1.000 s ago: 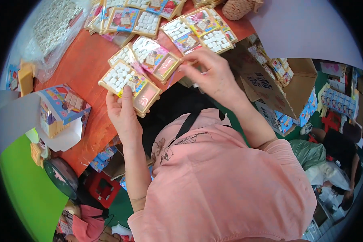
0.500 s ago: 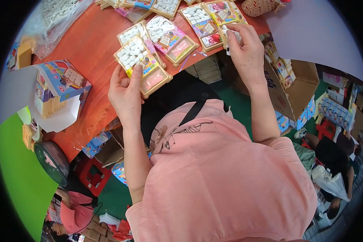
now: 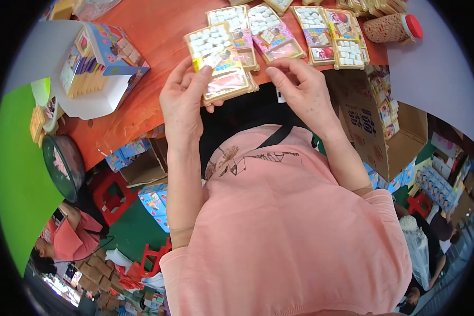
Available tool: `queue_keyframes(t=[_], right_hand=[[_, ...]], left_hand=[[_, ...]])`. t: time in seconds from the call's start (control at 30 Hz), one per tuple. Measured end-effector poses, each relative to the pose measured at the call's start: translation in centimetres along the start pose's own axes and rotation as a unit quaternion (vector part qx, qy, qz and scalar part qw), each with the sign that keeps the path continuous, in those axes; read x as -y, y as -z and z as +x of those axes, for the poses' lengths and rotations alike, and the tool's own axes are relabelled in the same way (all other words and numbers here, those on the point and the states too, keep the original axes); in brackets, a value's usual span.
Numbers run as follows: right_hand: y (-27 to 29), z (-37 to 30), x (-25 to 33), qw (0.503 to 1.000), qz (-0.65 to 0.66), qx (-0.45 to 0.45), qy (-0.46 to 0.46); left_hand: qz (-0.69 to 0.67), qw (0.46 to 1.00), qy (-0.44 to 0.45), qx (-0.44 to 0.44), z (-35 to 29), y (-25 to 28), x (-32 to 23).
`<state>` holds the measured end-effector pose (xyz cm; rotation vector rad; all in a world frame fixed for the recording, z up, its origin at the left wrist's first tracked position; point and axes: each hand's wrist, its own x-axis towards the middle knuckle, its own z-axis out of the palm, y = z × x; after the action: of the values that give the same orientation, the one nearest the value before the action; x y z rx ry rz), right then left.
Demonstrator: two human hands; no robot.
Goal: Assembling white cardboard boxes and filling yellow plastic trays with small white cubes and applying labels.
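Observation:
My left hand (image 3: 183, 100) grips a shallow tan tray pack (image 3: 209, 42) by its lower left side, thumb on top. White pillow-shaped pieces fill its upper part, a yellow printed label crosses the middle, and a clear-covered pink section lies below. My right hand (image 3: 306, 94) is close by at the table edge, thumb and fingers drawn together. A small white piece with a dark edge (image 3: 280, 96) shows under its fingers; what it is, I cannot make out. Behind my hands lie a pink-labelled pack (image 3: 273, 36), another pack (image 3: 229, 19) and two packs (image 3: 314, 32) (image 3: 347, 52) further right.
An open blue printed box (image 3: 124, 55) holding upright packs stands left on the red table (image 3: 152, 37). A red-lidded jar (image 3: 387, 29) sits at the far right. Below are an open carton (image 3: 376, 126), a dark round basin (image 3: 63, 166) and a red stool (image 3: 110, 195). Other people are nearby.
My right hand has left the right-hand pack and moved left, toward the held pack. My left hand still holds its pack. The view has shifted.

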<state>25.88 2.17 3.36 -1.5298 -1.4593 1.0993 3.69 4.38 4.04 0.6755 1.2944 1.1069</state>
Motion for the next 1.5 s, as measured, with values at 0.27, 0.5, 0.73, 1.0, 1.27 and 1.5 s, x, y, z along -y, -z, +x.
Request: queue_keyframes(t=[0.27,0.5,0.73,1.0,1.27,1.5], right_hand=[[-1.3,1.1,-2.0,0.944,-0.305,-0.048,0.116],[-3.4,-0.2,1.5,0.997,-0.049,0.036,0.05],[-9.2,-1.5,2.1,0.933,0.178,0.272,-0.154],[-10.2,-2.3,1.7,0.921,0.261,0.253,-0.139],[-10.5,-1.7,1.9,0.92,0.228,0.206,-0.243],[-11.1,-1.8,1.1,0.897,0.299,0.211,-0.247]], left_hand=[[-0.005,0.992,-0.057,-0.112,-2.2,5.5,1.6],[-0.079,0.984,-0.041,-0.152,-3.6,6.0,4.0],[-0.139,0.974,-0.052,-0.173,-4.4,5.4,3.7],[0.072,0.968,-0.106,-0.217,-5.1,6.2,4.7],[0.521,0.701,-0.47,-0.128,-6.6,7.4,5.1],[0.529,0.67,-0.511,-0.102,-5.4,7.5,5.9]])
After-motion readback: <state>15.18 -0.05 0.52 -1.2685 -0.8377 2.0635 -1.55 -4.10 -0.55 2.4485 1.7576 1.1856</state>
